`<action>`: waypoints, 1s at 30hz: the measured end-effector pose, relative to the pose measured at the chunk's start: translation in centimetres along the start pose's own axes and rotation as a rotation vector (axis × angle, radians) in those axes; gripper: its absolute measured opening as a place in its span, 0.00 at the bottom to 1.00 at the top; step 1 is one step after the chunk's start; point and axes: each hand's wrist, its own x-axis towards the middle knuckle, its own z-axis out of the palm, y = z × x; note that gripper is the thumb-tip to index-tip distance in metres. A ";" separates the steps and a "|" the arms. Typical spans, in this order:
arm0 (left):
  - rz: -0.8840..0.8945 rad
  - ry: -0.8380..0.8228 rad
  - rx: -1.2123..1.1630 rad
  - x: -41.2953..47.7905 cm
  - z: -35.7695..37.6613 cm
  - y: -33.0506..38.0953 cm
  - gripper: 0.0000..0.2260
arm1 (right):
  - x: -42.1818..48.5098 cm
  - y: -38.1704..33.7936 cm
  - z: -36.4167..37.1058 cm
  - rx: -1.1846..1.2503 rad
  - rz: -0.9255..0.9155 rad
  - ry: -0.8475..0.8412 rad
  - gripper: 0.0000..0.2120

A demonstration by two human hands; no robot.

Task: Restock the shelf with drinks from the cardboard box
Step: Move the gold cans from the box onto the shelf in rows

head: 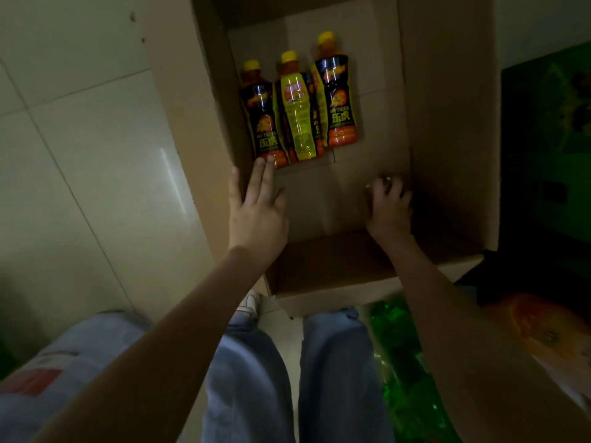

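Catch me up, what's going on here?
A person has both hands inside an open cardboard box. Three yellow-capped bottles lie on its floor. The left hand, fingers straight, reaches the base of the leftmost bottle. The right hand curls over something small and blurred; no bottle is lifted yet.

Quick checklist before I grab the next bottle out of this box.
1. Stock left in cardboard box: ok, three bottles lie side by side.
2. Yellow caps on: ok, all three.
3. Left hand free: ok, fingers straight, tips at the left bottle.
4. Right hand free: cannot tell, fingers curled over something blurred.
5. Shelf space ready: cannot tell, shelf not in view.
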 end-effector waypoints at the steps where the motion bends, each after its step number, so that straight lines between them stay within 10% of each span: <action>1: -0.004 -0.009 -0.062 -0.6 -1.1 -0.1 0.17 | -1.3 -0.6 -1.5 0.062 -0.019 0.022 0.32; 5: 0.057 -0.078 -0.213 -4.3 -9.2 -0.3 0.22 | -9.7 -3.7 -10.0 0.394 -0.133 0.092 0.35; 11: -0.012 -0.601 -1.224 -11.5 -28.4 0.3 0.22 | -28.9 -4.9 -24.7 0.863 -0.104 0.220 0.37; 18: 0.368 -1.056 -1.106 -24.3 -44.9 4.3 0.27 | -50.7 -2.0 -35.6 0.982 -0.331 0.432 0.39; 26: 0.709 -0.952 -0.736 -37.1 -53.4 13.4 0.27 | -67.2 4.6 -36.2 1.301 -0.141 0.516 0.53; 30: 0.846 -0.902 -0.599 -45.5 -53.6 19.5 0.25 | -75.6 8.7 -32.9 1.366 0.038 0.645 0.43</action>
